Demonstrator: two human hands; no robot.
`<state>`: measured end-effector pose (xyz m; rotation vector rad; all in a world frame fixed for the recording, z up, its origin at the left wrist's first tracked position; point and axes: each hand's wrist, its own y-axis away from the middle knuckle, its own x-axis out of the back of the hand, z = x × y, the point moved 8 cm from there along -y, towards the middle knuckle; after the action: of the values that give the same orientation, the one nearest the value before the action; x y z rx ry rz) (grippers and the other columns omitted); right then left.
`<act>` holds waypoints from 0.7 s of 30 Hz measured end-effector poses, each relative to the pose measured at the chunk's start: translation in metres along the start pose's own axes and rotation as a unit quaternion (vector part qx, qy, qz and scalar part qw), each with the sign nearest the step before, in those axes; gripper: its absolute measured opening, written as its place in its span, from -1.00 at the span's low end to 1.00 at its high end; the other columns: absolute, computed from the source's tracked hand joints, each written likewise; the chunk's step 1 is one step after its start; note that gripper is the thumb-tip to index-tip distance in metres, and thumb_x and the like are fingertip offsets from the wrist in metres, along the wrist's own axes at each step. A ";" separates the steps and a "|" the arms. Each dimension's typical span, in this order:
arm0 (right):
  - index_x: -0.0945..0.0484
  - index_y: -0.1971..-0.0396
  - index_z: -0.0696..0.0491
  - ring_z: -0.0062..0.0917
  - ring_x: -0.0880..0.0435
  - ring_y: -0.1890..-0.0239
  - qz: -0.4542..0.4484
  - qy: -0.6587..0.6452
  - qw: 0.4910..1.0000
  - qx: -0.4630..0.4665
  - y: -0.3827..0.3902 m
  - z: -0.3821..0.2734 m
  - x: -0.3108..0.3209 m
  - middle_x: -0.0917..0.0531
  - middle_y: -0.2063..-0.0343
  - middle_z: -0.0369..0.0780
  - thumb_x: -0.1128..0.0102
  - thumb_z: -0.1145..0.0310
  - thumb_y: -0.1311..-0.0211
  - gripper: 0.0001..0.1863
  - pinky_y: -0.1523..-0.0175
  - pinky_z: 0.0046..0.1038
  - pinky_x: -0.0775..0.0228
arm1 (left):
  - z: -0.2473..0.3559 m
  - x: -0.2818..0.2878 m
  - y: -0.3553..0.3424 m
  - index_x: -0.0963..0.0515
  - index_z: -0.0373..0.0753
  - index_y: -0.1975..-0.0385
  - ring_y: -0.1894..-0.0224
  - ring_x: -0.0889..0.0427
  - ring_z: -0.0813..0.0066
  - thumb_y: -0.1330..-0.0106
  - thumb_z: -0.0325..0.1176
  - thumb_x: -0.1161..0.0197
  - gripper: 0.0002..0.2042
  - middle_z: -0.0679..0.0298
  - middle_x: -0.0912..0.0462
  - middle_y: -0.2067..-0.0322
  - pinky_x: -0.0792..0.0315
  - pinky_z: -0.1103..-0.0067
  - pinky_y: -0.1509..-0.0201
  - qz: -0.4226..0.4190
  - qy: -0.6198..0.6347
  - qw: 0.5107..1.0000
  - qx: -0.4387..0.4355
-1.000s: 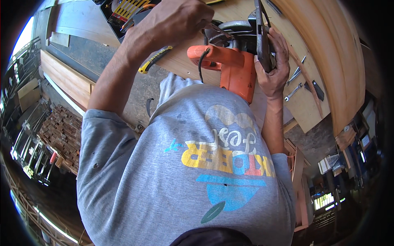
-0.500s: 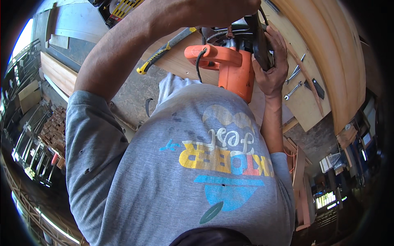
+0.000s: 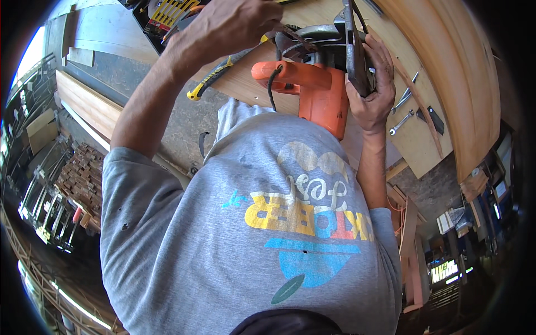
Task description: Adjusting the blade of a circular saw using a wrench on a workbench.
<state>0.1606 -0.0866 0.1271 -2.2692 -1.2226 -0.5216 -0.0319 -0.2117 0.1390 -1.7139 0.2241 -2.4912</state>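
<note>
An orange circular saw [image 3: 324,100] rests on the bench against my body, its dark blade housing [image 3: 321,36] at the far end. My right hand [image 3: 375,84] is closed around the edge of the saw's metal base plate [image 3: 355,56], which stands on edge. Just left of the housing, my left hand [image 3: 240,25] is closed with its fingers curled. A thin, rusty-brown strip [image 3: 295,36] runs from beside those fingers to the housing; whether I grip it is unclear. Below my left wrist lies a tool with a yellow-and-black handle [image 3: 209,81].
Two wrenches, one of them a combination wrench [image 3: 402,123], lie right of the saw near a black flat piece [image 3: 432,120]. Long curved-looking boards [image 3: 458,72] border the right side. An open black case with yellow items [image 3: 167,14] sits at the far left.
My left hand has drawn back leftward from the saw's far end, baring more of the blade housing and the brown strip. The base plate has tipped slightly; my right hand stays on it.
</note>
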 end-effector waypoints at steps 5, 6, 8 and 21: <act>-0.48 -0.27 0.08 -0.25 -0.41 -0.40 -0.006 0.010 1.000 0.009 0.001 -0.006 -0.003 -0.52 -0.31 -0.18 -0.21 0.57 0.01 -0.31 -0.51 -0.23 -0.20 | -0.009 -0.021 0.041 -0.65 -0.23 0.39 0.66 -0.52 0.37 -0.33 -0.40 -0.31 -0.93 0.26 -0.65 0.54 -0.40 0.45 0.52 -0.004 0.076 0.990 0.117; -0.48 -0.27 0.08 -0.25 -0.41 -0.40 -0.005 0.013 1.000 0.012 0.001 -0.008 -0.004 -0.52 -0.32 -0.18 -0.20 0.57 0.00 -0.31 -0.51 -0.22 -0.20 | -0.010 -0.025 0.049 -0.64 -0.23 0.40 0.67 -0.51 0.35 -0.32 -0.40 -0.32 -0.92 0.25 -0.64 0.55 -0.39 0.44 0.52 -0.006 0.083 0.987 0.136; -0.47 -0.27 0.08 -0.25 -0.42 -0.40 -0.008 0.018 1.000 0.017 0.001 -0.010 -0.005 -0.52 -0.32 -0.18 -0.20 0.57 0.00 -0.31 -0.51 -0.22 -0.20 | -0.008 -0.033 0.059 -0.64 -0.24 0.42 0.68 -0.50 0.34 -0.31 -0.41 -0.33 -0.91 0.24 -0.63 0.57 -0.39 0.44 0.52 -0.006 0.090 0.983 0.158; -0.46 -0.27 0.11 -0.24 -0.42 -0.39 -0.006 0.010 1.000 0.011 0.002 -0.004 0.002 -0.51 -0.32 -0.16 -0.18 0.56 -0.05 -0.35 -0.49 -0.21 -0.20 | -0.006 -0.040 0.058 -0.70 -0.26 0.35 0.66 -0.47 0.30 -0.32 -0.43 -0.33 -0.93 0.25 -0.62 0.58 -0.39 0.42 0.47 -0.007 0.216 0.961 0.175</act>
<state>0.1629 -0.0891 0.1309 -2.2344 -1.2276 -0.5335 -0.0227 -0.2617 0.0894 -1.0345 -0.1870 -2.6832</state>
